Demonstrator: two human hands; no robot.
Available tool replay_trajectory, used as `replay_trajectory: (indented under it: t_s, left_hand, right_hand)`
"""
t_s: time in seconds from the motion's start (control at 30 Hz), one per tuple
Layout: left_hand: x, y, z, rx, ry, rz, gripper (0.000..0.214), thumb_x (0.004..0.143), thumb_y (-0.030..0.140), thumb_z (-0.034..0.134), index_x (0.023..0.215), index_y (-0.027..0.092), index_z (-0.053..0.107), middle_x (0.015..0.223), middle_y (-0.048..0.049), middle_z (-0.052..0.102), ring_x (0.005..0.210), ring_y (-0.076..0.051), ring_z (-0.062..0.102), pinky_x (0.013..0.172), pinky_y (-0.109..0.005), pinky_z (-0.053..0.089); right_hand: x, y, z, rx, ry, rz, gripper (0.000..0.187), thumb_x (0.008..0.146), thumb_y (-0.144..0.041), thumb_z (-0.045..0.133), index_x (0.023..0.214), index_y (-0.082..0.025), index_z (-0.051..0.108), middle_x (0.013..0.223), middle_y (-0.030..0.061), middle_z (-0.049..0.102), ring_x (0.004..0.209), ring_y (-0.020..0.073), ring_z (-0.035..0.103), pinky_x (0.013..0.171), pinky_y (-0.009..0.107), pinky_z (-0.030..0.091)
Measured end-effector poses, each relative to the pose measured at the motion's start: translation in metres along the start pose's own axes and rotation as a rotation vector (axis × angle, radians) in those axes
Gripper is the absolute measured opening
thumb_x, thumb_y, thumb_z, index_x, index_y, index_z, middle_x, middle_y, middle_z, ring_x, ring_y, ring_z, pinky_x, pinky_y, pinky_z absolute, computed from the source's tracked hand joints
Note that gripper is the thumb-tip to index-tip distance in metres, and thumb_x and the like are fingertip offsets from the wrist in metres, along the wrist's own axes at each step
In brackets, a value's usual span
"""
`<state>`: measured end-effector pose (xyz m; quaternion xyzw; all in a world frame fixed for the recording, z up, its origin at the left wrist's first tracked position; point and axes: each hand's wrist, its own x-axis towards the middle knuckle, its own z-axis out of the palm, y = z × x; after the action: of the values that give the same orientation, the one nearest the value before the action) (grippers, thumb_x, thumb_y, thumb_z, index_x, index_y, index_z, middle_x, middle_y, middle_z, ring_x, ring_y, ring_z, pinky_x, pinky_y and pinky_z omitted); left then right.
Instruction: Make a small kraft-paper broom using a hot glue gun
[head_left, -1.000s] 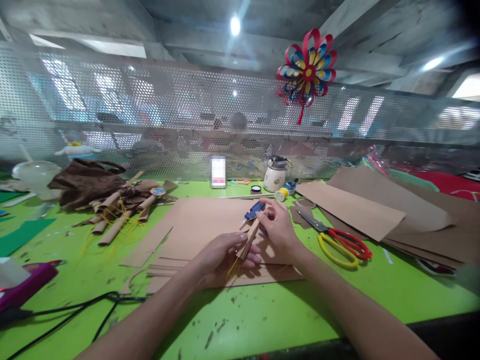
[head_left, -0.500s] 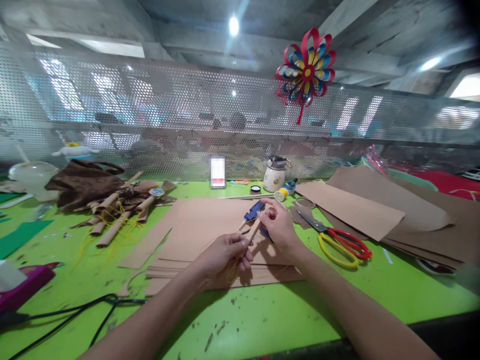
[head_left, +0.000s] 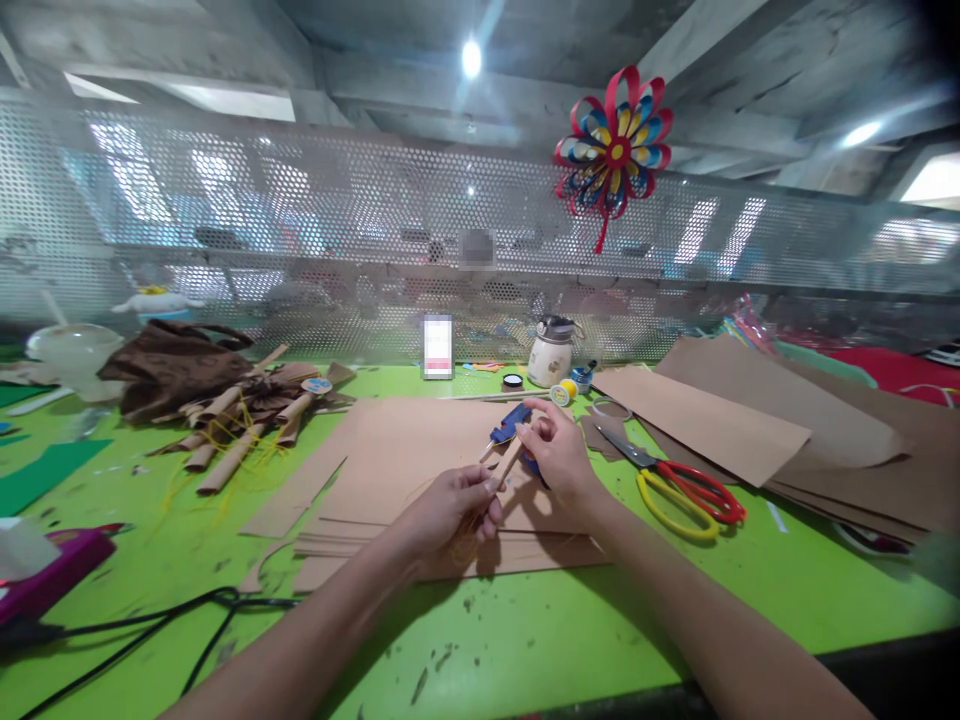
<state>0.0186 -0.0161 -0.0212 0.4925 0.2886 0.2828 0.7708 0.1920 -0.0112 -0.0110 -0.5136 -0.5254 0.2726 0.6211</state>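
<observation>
A narrow piece of brown paper [head_left: 511,459], possibly rolled, is between my two hands above the brown sheets [head_left: 420,440]. My left hand [head_left: 459,503] is closed, pinching its lower end between thumb and fingers. Loose yellow thread [head_left: 463,548] hangs under that hand. My right hand [head_left: 556,447] is closed at the upper end, thumb and fingertips against the paper. Right behind the fingers lies a blue tool [head_left: 510,424] that looks like a hot glue gun, partly hidden by my right hand.
Red-and-yellow-handled scissors [head_left: 675,490] lie to the right, near stacked brown paper [head_left: 720,420]. Rolled paper pieces with yellow thread [head_left: 229,460] lie left. A white jar-like bottle [head_left: 550,355], a yellow thread spool [head_left: 562,392] and a phone [head_left: 438,347] stand behind. Black cables [head_left: 172,608] cross front left.
The view has shifted very slightly. The narrow paper has turned a little in my fingers, showing more of its lighter face; both hands stay in nearly the same place.
</observation>
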Motion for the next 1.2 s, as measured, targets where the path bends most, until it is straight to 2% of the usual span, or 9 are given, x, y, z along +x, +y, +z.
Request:
replay_trajectory:
  t_s: [0.1,0.2,0.3,0.43,0.6,0.73,0.93,1.03,1.2]
  left_hand:
    - [-0.003,0.004,0.003,-0.009,-0.034,-0.024,0.018,0.085,0.030,0.060,0.082,0.013,0.054,0.069,-0.0066,0.065,0.054,-0.012,0.061,0.052,-0.021,0.046]
    - [-0.005,0.006,0.005,-0.074,-0.041,-0.105,0.026,0.090,0.037,0.049,0.092,0.011,0.056,0.077,-0.0113,0.067,0.060,-0.015,0.064,0.053,-0.024,0.048]
    - [-0.006,0.006,0.005,-0.073,-0.038,-0.090,0.022,0.090,0.032,0.050,0.092,0.011,0.055,0.079,-0.0127,0.067,0.061,-0.016,0.065,0.055,-0.024,0.049]
    - [-0.003,0.004,0.004,-0.018,-0.055,-0.039,0.012,0.087,0.024,0.056,0.087,0.013,0.052,0.074,-0.0105,0.067,0.058,-0.014,0.064,0.055,-0.023,0.049]
    - [0.000,0.001,0.001,-0.030,-0.025,-0.024,0.012,0.084,0.021,0.061,0.081,0.014,0.052,0.061,-0.0023,0.062,0.045,-0.007,0.055,0.046,-0.015,0.041]
    - [0.001,0.001,-0.002,-0.044,0.004,-0.009,0.013,0.082,0.022,0.063,0.079,0.014,0.054,0.056,-0.0005,0.060,0.042,-0.006,0.052,0.043,-0.014,0.038]
    - [0.001,0.006,-0.007,-0.116,-0.009,0.028,0.008,0.084,0.017,0.055,0.086,0.011,0.059,0.056,-0.0014,0.058,0.042,-0.008,0.051,0.042,-0.017,0.036]
    - [-0.001,0.008,-0.008,-0.178,-0.042,0.041,0.017,0.087,0.019,0.049,0.093,0.009,0.061,0.057,-0.0018,0.056,0.043,-0.009,0.050,0.044,-0.018,0.036]
    - [-0.005,0.010,-0.006,-0.211,-0.103,0.080,0.023,0.091,0.022,0.046,0.097,0.008,0.063,0.056,-0.0019,0.054,0.043,-0.009,0.047,0.046,-0.019,0.034]
  right_hand:
    - [0.001,-0.002,-0.002,0.016,0.007,0.000,0.041,0.074,-0.032,0.061,0.110,-0.015,0.056,0.055,-0.0091,0.036,0.049,0.0106,0.037,0.046,0.023,0.033]
    - [0.004,-0.002,-0.004,0.027,0.017,0.003,0.041,0.073,-0.032,0.061,0.110,-0.014,0.056,0.055,-0.0093,0.036,0.050,0.0111,0.038,0.047,0.023,0.033]
    - [0.005,0.001,-0.004,0.040,0.021,0.006,0.040,0.073,-0.032,0.061,0.109,-0.015,0.056,0.054,-0.0096,0.035,0.050,0.0114,0.039,0.048,0.023,0.035]
    - [0.006,0.004,-0.004,0.054,0.012,0.010,0.040,0.072,-0.032,0.062,0.108,-0.016,0.057,0.052,-0.0104,0.035,0.048,0.0110,0.037,0.046,0.023,0.034]
    - [0.005,0.004,-0.003,0.071,0.011,0.032,0.036,0.071,-0.032,0.063,0.104,-0.016,0.058,0.050,-0.0103,0.038,0.046,0.0112,0.040,0.046,0.023,0.035]
    - [0.002,0.002,-0.001,0.100,-0.003,0.061,0.032,0.074,-0.036,0.061,0.100,-0.017,0.059,0.051,-0.0082,0.045,0.045,0.0118,0.043,0.044,0.024,0.036]
    - [0.008,0.002,-0.008,0.160,0.031,0.081,0.036,0.080,-0.049,0.056,0.096,-0.017,0.061,0.065,-0.0015,0.059,0.055,0.0134,0.054,0.052,0.025,0.046]
    - [0.012,0.001,-0.014,0.196,0.026,0.098,0.035,0.079,-0.046,0.056,0.097,-0.017,0.059,0.060,-0.0020,0.059,0.053,0.0130,0.055,0.052,0.025,0.046]
    - [0.010,-0.006,-0.016,0.245,-0.044,0.086,0.032,0.070,-0.035,0.067,0.094,-0.015,0.060,0.057,-0.0022,0.062,0.051,0.0122,0.055,0.052,0.025,0.046]
